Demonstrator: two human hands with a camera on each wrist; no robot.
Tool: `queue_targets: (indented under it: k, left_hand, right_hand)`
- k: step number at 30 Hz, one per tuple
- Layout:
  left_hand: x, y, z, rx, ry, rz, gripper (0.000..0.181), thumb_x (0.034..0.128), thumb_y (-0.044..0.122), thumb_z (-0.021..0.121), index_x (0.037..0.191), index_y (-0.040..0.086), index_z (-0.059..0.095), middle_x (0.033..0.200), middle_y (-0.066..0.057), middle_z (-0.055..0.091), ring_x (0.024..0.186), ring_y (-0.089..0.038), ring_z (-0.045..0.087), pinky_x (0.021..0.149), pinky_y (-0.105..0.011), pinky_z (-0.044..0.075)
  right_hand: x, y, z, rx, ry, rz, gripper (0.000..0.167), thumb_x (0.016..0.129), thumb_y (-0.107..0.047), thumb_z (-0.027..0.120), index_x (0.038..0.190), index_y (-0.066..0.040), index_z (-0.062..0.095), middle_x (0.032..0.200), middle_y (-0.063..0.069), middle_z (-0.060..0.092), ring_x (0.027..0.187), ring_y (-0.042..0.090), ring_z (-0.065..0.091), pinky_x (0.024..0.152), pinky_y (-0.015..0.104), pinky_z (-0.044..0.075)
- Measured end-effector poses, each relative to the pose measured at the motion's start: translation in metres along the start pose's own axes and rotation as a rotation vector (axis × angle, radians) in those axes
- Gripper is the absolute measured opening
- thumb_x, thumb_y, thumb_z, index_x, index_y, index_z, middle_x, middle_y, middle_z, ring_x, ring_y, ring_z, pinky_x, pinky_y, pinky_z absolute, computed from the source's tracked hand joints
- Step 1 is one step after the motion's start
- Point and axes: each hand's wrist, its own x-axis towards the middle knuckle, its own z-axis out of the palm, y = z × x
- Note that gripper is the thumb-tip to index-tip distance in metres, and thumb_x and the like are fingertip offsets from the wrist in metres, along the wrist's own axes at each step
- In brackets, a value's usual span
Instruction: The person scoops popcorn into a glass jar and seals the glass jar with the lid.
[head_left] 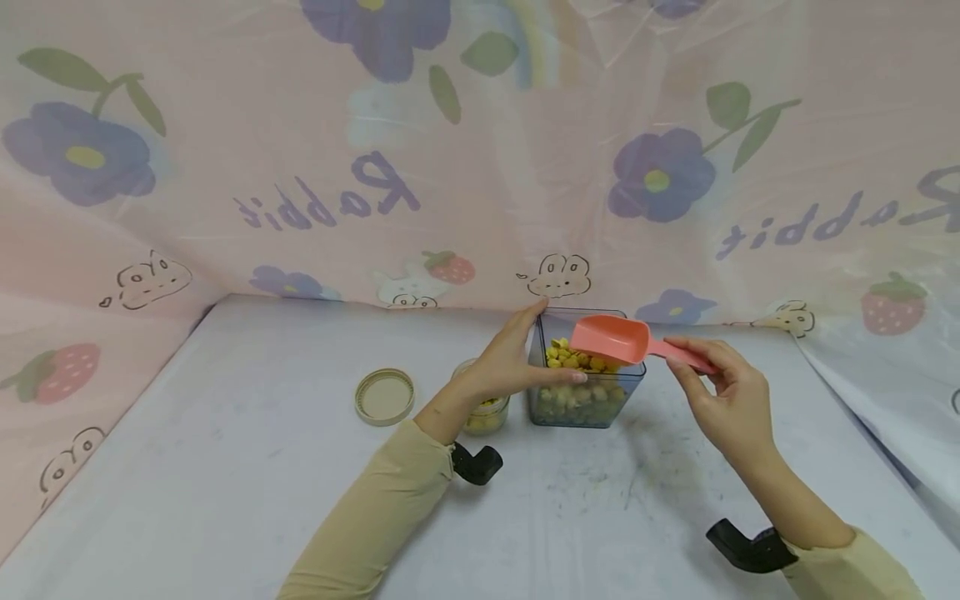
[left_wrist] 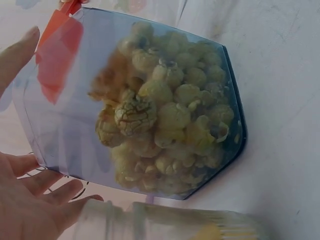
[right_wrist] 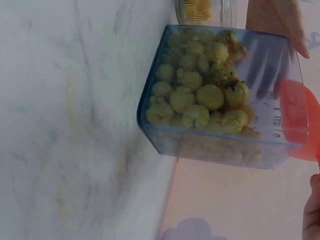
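Note:
A clear bluish plastic container stands partly filled with round yellow popcorn. My left hand spreads around its left side near the rim, thumb along the front and straight fingers against the wall; the right wrist view shows those fingers through the plastic. With my right hand I pinch the handle of a coral-pink scoop. The scoop's bowl sits at the container's top, above the popcorn, and its visible inside looks bare. Behind my left wrist, a glass jar holds a little popcorn and is partly hidden.
A round lid lies on the white tabletop, left of the jar. The jar stands close beside the container. A printed pink curtain rises behind the table, just past the container.

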Motion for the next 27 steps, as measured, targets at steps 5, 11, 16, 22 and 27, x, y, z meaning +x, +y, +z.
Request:
queue_targets:
  k: [5,11,16,22,27]
  left_hand:
    - [0.000,-0.002,0.001,-0.064,-0.001,-0.013,0.107,0.0745,0.038,0.081,0.155,0.019,0.013,0.158,-0.002,0.021,0.142,-0.023,0.029,0.111,-0.048,0.034]
    - [0.002,-0.003,0.001,-0.119,-0.018,-0.010,0.105,0.0744,0.035,0.082,0.154,0.023,0.014,0.156,-0.003,0.023,0.139,-0.023,0.031,0.104,-0.046,0.043]
    - [0.003,-0.003,0.000,-0.091,-0.009,-0.024,0.104,0.0731,0.038,0.082,0.153,0.027,0.016,0.153,0.000,0.027,0.137,-0.020,0.033,0.104,-0.044,0.042]
    - [0.003,-0.003,0.001,-0.109,0.000,-0.056,0.104,0.0720,0.038,0.083,0.152,0.031,0.018,0.153,0.002,0.027,0.139,-0.019,0.032,0.104,-0.043,0.042]
    - [0.003,-0.004,0.002,-0.123,0.004,-0.053,0.103,0.0715,0.037,0.084,0.151,0.033,0.019,0.153,0.003,0.027,0.139,-0.018,0.032,0.104,-0.043,0.043]
  right_hand:
    - [0.002,-0.001,-0.004,-0.041,-0.026,-0.036,0.027,0.080,0.016,0.065,0.106,0.010,0.066,0.097,-0.022,0.060,0.084,-0.006,0.056,0.081,0.002,0.045]
    - [0.007,-0.005,-0.009,-0.206,-0.071,-0.117,0.031,0.075,0.013,0.071,0.104,0.002,0.070,0.092,-0.010,0.064,0.079,-0.008,0.049,0.073,0.001,0.040]
    - [0.017,-0.010,-0.012,-0.344,-0.131,-0.206,0.034,0.072,0.008,0.076,0.103,-0.004,0.072,0.086,0.006,0.066,0.074,-0.005,0.043,0.063,0.009,0.036]
    - [0.024,-0.014,-0.012,-0.371,-0.206,-0.207,0.030,0.072,0.005,0.078,0.099,-0.005,0.073,0.084,0.003,0.067,0.071,-0.003,0.046,0.061,0.010,0.037]
    - [0.027,-0.019,-0.013,-0.402,-0.240,-0.224,0.026,0.072,0.004,0.078,0.097,-0.003,0.073,0.077,0.000,0.063,0.066,0.001,0.043,0.055,0.011,0.034]
